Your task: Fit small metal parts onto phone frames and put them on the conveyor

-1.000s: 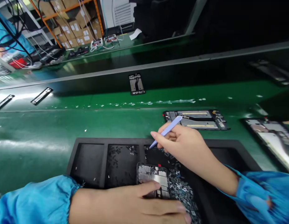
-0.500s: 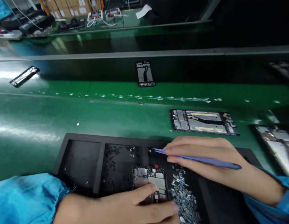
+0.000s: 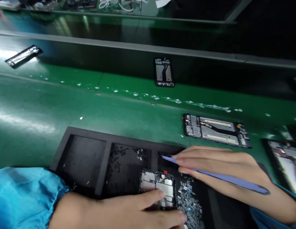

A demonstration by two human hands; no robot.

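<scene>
My left hand grips an opened phone over a black compartment tray, its fingers lying across the phone's inner parts. The lower end of the phone is hidden under that hand. A blue pair of tweezers is pinched in my right hand. The tweezer tips point left, low in the far left corner of a compartment beyond the phone. Whether the tips hold anything I cannot tell. To the right of the phone lies a heap of tiny silvery parts. Small black pieces and a few bright bits share the middle compartment.
Another opened phone lies behind the tray on the green bench. A further phone stands partly in view at right, one at the back and one at far left. A grey rail crosses behind.
The whole view has tilted and shifted, so the bench slopes down to the right. Both hands keep their grips; the tweezer tips remain near the same corner of the compartment.
</scene>
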